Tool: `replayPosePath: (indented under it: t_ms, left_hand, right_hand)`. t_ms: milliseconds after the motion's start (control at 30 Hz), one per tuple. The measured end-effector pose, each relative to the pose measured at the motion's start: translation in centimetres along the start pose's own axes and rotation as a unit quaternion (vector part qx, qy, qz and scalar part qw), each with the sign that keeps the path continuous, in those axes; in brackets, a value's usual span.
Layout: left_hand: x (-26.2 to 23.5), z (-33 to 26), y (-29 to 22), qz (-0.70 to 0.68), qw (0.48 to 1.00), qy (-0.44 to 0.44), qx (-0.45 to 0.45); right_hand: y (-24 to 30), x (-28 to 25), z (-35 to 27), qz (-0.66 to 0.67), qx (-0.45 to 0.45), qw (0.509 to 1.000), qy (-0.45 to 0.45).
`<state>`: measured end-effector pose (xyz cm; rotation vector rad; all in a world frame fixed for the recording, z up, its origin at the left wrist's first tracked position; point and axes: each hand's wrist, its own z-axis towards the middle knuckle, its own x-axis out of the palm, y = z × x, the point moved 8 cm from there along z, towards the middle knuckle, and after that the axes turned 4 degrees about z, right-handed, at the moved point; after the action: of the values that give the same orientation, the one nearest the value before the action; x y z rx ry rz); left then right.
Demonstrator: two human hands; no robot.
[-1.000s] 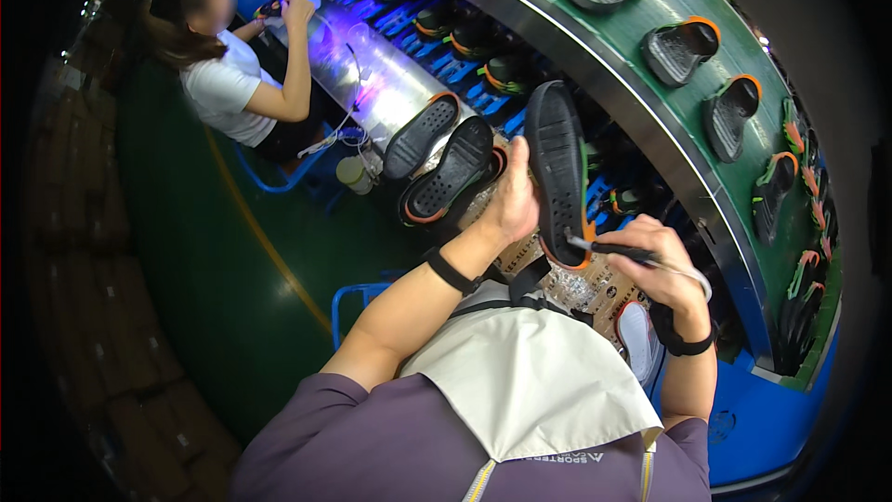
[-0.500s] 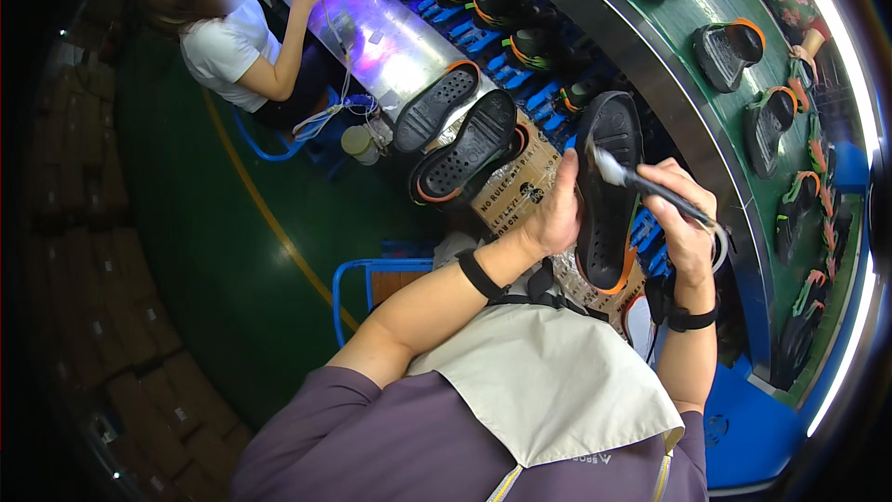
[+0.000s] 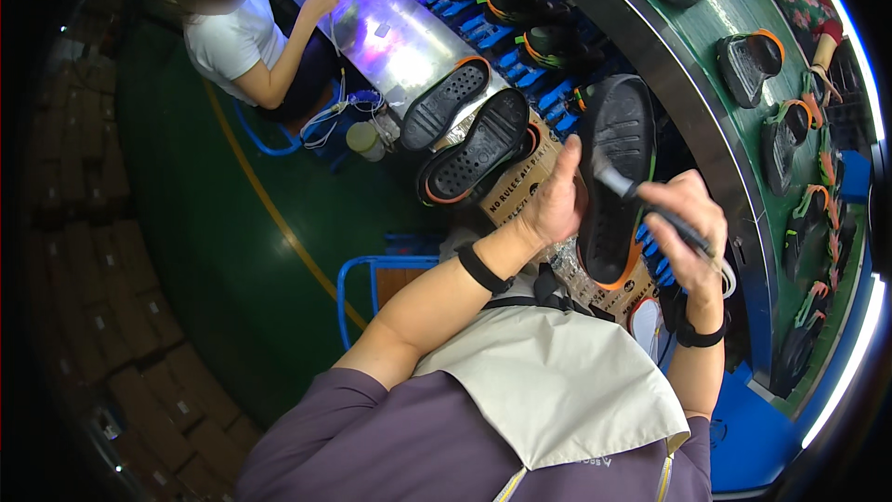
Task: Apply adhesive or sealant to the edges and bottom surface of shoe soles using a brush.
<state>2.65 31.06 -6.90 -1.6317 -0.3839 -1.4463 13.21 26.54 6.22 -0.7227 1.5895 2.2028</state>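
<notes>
My left hand point(image 3: 556, 200) grips a black shoe sole point(image 3: 610, 237) along its left edge. Its thumb points up and its fingers are partly hidden behind the sole. Holes and raised bars cover the sole's upturned face, and orange trims its near end. In my right hand point(image 3: 689, 223) is a brush with a dark handle and pale bristles point(image 3: 609, 175); the bristles lie against the middle of the sole. Left of my hands are two more black soles, one point(image 3: 446, 104) on the metal table point(image 3: 395, 84) and the other point(image 3: 483, 144) overlapping the printed cardboard point(image 3: 511, 193).
A curved green conveyor point(image 3: 706, 23) carries several soles on the right. Dark shoes point(image 3: 553, 46) sit on blue holders beyond the table. A co-worker point(image 3: 246, 51) sits at far left, near a jar point(image 3: 365, 140). A blue-framed stool point(image 3: 353, 265) stands beside me.
The brush handle has swung slightly lower, its bristles still against the sole. The sole's far end has shifted a little away from me. My left hand keeps its hold.
</notes>
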Motion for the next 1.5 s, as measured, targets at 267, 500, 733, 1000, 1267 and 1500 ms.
replayPosePath:
  t_ms: [267, 500, 733, 1000, 1267, 1500]
  left_hand:
    - [-0.8, 1.1, -1.7, -0.010, 0.999, -0.045, 0.003]
    - [0.3, 2.2, -3.1, -0.016, 0.999, -0.035, 0.008]
    - [0.6, 2.8, -4.0, -0.048, 0.999, -0.023, 0.013]
    - [1.2, 3.3, -7.6, -0.013, 0.999, 0.002, 0.030]
    - [4.8, 4.8, -8.5, -0.028, 0.991, 0.129, -0.012]
    - [7.6, 6.5, -8.2, 0.052, 0.978, 0.193, -0.062]
  right_hand:
    - [1.2, 0.6, 0.0, -0.031, -0.008, 0.999, -0.017]
    - [0.8, -0.3, -1.0, -0.022, 0.017, 0.996, -0.082]
    - [1.2, 0.0, -1.9, 0.033, 0.027, 0.999, -0.026]
    - [2.7, 0.0, -1.8, 0.039, -0.029, 0.999, 0.015]
    - [4.4, -0.2, -1.8, 0.064, -0.088, 0.989, 0.099]
    - [5.4, -0.1, -2.2, -0.021, -0.103, 0.983, 0.153]
